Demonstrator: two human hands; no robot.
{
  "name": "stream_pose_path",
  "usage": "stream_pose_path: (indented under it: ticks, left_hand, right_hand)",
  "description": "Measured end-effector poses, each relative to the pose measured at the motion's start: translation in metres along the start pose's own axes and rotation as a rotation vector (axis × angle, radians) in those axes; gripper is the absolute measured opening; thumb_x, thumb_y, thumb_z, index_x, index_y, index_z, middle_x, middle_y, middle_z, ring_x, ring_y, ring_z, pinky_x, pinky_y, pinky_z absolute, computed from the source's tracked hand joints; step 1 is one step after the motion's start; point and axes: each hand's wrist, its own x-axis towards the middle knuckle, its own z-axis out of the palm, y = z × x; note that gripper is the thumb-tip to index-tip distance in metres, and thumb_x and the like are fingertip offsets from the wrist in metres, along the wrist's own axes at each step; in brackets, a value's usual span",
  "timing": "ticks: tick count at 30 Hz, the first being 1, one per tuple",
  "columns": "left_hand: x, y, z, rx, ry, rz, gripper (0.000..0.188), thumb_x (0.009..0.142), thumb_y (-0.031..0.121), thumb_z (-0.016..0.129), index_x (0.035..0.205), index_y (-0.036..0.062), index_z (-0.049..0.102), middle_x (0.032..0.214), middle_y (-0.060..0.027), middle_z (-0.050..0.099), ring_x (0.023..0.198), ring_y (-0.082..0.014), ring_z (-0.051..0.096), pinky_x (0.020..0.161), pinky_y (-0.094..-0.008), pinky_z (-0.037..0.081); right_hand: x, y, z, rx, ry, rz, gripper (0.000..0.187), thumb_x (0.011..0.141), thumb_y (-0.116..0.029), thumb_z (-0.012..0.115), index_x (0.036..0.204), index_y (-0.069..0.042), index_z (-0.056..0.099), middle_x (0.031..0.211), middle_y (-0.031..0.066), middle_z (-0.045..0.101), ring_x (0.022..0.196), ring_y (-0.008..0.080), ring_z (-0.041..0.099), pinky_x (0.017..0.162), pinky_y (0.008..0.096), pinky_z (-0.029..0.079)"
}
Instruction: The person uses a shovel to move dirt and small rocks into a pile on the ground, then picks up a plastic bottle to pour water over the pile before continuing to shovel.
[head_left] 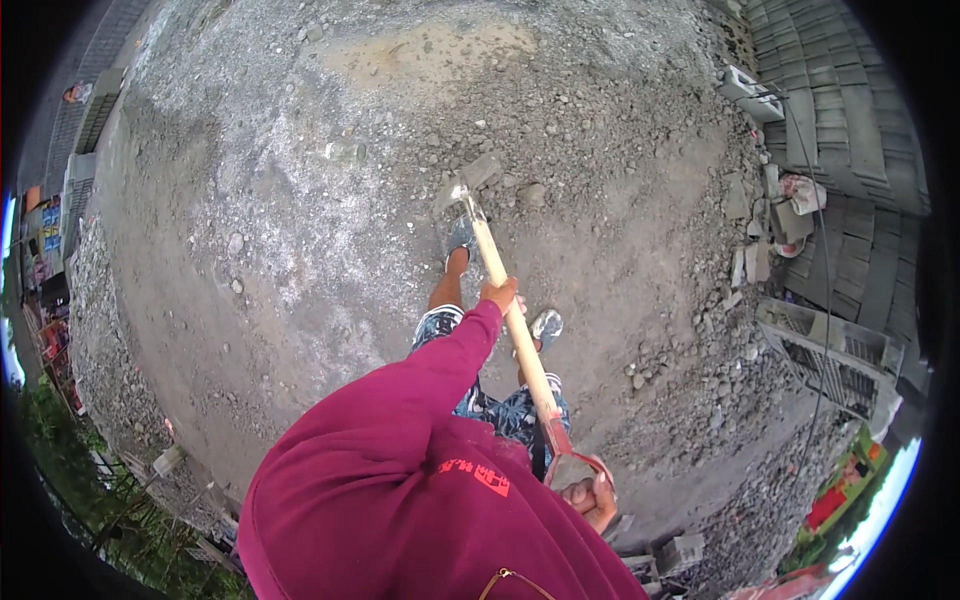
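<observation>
A shovel with a pale wooden shaft [517, 335] slants across in front of my legs. My left hand [501, 295] is wrapped round the middle of the shaft. At the near end, my right hand [594, 500] is closed on the red D-shaped grip [562, 446]. The grey metal blade [452, 195] is down at the gravel just beyond my forward foot, and dust makes its outline hard to tell from the ground. Loose stones [533, 195] lie around the blade.
Grey rubble and gravel [640, 130] cover the ground. On the right are stacked grey blocks [840, 100], a hollow block [752, 95], a pale slatted block [830, 355] and a dark cable [822, 270]. My shoes [547, 327] stand near the shaft. Greenery [75, 470] borders the lower left.
</observation>
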Motion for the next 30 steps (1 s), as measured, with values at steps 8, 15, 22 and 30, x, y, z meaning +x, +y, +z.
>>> stream_pose_path:
  ticks: [8,15,22,30]
  left_hand:
    - [-0.018,-0.026,-0.012,0.019,0.077,0.208,0.028,0.083,0.022,0.056,0.09,-0.0046,0.049,0.063,-0.0137,0.057,0.046,-0.0247,0.059,0.042,-0.0393,0.052]
    - [0.033,0.039,-0.022,0.052,0.236,0.221,0.03,0.084,0.025,0.056,0.078,-0.0029,0.049,0.058,-0.0114,0.053,0.045,-0.0235,0.057,0.038,-0.0391,0.05]
    - [-0.017,-0.083,-0.01,-0.054,0.207,-0.108,0.035,0.085,0.031,0.057,0.094,-0.0016,0.048,0.068,-0.0131,0.056,0.049,-0.025,0.058,0.043,-0.0415,0.052]
    - [-0.061,-0.102,0.014,-0.113,0.038,-0.09,0.03,0.087,0.026,0.056,0.099,0.0024,0.044,0.067,-0.012,0.055,0.049,-0.0243,0.057,0.043,-0.041,0.052]
  right_hand:
    - [0.048,0.017,-0.082,0.07,-0.204,0.074,0.032,0.082,-0.025,0.056,0.105,-0.003,0.058,0.052,0.0027,0.046,0.042,0.0165,0.045,0.043,0.0319,0.043]
    - [0.106,0.046,0.028,-0.096,-0.282,-0.015,0.035,0.079,-0.012,0.06,0.108,0.007,0.053,0.055,0.0049,0.049,0.043,0.015,0.048,0.04,0.0277,0.042]
    - [0.061,0.011,-0.056,-0.26,-0.049,-0.027,0.025,0.077,-0.019,0.061,0.091,0.002,0.059,0.05,0.0028,0.046,0.04,0.0146,0.045,0.04,0.0285,0.042]
    - [0.01,-0.035,-0.073,-0.26,-0.135,-0.133,0.043,0.076,-0.018,0.062,0.108,0.008,0.054,0.05,0.0056,0.051,0.04,0.0142,0.049,0.039,0.027,0.042]
